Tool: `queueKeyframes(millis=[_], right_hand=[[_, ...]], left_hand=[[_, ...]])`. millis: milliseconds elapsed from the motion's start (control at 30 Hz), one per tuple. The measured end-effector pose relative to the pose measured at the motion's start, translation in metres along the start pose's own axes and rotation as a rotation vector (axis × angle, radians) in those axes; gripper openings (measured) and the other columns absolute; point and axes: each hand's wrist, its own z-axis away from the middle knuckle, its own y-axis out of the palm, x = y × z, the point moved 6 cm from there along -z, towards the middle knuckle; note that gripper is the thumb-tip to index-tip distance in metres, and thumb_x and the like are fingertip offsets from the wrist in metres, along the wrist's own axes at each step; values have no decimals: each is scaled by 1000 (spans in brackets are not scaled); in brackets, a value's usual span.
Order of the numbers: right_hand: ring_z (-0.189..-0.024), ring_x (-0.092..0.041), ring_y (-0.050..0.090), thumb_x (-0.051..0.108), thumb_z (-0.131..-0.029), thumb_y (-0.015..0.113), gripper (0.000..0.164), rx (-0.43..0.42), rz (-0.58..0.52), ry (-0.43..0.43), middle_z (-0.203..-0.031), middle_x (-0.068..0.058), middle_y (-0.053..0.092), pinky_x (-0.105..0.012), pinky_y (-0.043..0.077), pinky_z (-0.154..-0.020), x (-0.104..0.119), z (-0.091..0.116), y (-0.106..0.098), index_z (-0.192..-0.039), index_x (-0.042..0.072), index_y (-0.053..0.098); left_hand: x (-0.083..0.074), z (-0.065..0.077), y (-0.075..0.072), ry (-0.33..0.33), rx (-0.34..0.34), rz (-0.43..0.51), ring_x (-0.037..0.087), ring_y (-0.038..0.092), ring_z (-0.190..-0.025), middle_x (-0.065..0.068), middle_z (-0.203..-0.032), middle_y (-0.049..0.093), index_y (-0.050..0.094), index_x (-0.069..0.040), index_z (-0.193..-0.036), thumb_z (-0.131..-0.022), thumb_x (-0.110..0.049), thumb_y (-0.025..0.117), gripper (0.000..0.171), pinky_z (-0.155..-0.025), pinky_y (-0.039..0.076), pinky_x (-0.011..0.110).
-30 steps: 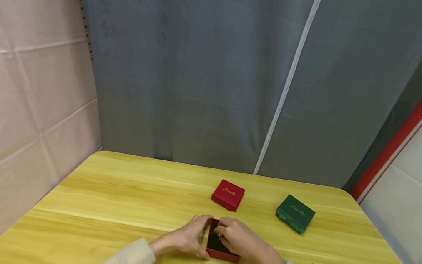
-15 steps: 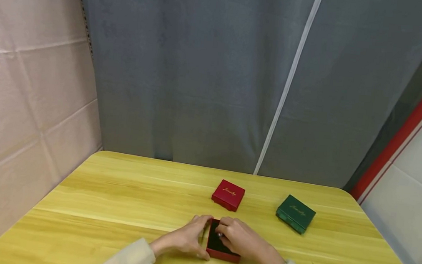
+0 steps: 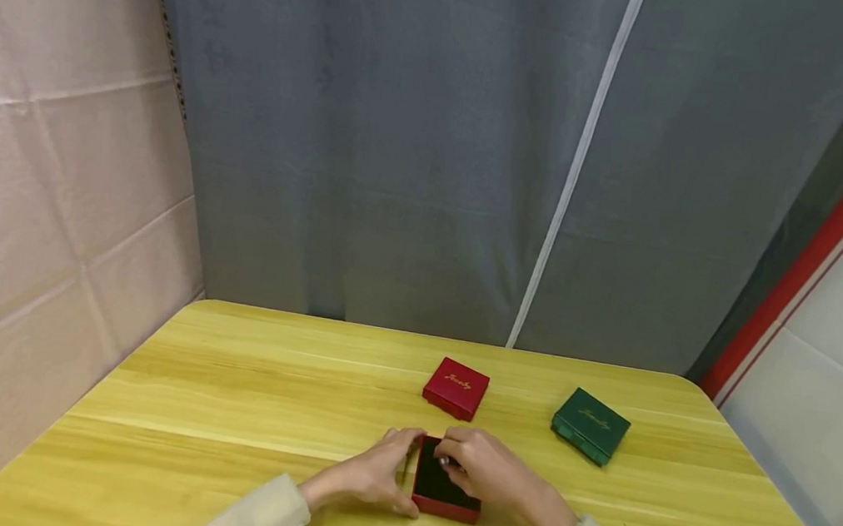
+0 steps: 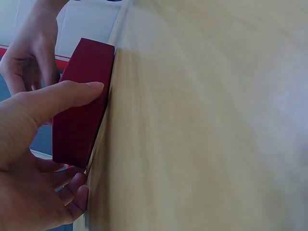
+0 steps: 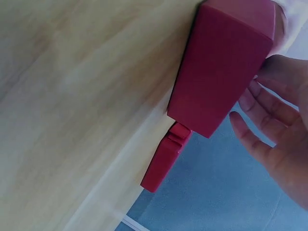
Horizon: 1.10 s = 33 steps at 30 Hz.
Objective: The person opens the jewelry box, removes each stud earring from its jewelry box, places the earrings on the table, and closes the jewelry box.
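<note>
A red box (image 3: 445, 511) without a lid, black inside, sits at the table's near side. My left hand (image 3: 369, 471) grips it from the left, the thumb (image 4: 79, 95) along its near wall and the fingers around the far corner. Over the opening, my right hand (image 3: 489, 472) is bent down with thumb and index finger together at a tiny shiny thing (image 3: 443, 460); I cannot tell what this is. The right wrist view has the right hand (image 5: 284, 120) beside the box wall (image 5: 219, 67), its other fingers loosely bent and the fingertips partly hidden.
A closed red box (image 3: 456, 389) with gold lettering lies just beyond the open one. To the right is a closed green box (image 3: 591, 426) with similar lettering. The wooden table (image 3: 230, 388) ends at a grey curtain (image 3: 399, 169).
My right hand has risen slightly and shifted a little right and away from me, uncovering more of the black inside. My left hand and the boxes stay in place.
</note>
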Motion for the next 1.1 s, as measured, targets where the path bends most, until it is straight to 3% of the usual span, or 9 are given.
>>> queueKeyframes(millis=[400,633,967,1100], right_hand=[[-78,-4,56,8,-81,63,13,-2,-96,62,-90,1,60,-15,48,-67,-5,3,-11,-93,6,65],[-76,-4,56,6,-79,65,13,-60,-109,63,-87,0,60,-14,48,-66,-9,7,-20,-92,5,65],[-75,-7,57,4,-78,65,10,-120,-104,60,-84,-1,62,-24,51,-66,-16,14,-31,-88,4,64],[-72,-6,56,2,-77,66,10,-172,-91,33,-81,-1,61,-20,50,-64,-20,17,-36,-86,6,63]], left_hand=[[-2,0,-1,3,-4,-8,18,36,-112,11,-127,38,26,0,-135,-61,-29,80,96,-95,37,35],[-2,0,0,10,-14,-15,20,35,-113,12,-128,38,26,1,-135,-60,-28,81,97,-97,36,37],[-3,0,0,18,-31,-33,19,35,-113,12,-129,39,28,1,-134,-59,-27,81,96,-97,35,37],[-3,1,0,14,-26,-25,20,35,-114,13,-130,38,27,1,-135,-60,-27,80,96,-97,35,37]])
